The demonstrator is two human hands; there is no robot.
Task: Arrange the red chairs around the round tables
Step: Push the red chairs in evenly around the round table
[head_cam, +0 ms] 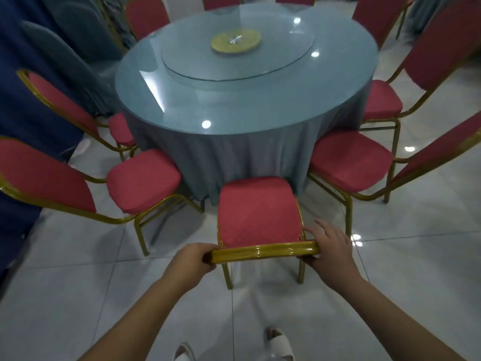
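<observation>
At lower centre, left hand (pixel 191 259) and right hand (pixel 330 247) each grasp the back rail of the red-cushioned, gold-framed metal chair (pixel 257 212), its seat at the grey-draped, glass-topped round table (pixel 234 105); a crooked shove could snag the cloth or knock the neighbouring red chairs (pixel 143 178).

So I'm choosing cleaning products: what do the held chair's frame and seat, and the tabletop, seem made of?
Chair frame: probably metal tubing with a glossy gold finish, given its sharp highlights. Seat: red matte fabric, apparently over padding, with a speckled texture. Tabletop: likely glass over blue-grey cloth, since it reflects sharply.
</observation>
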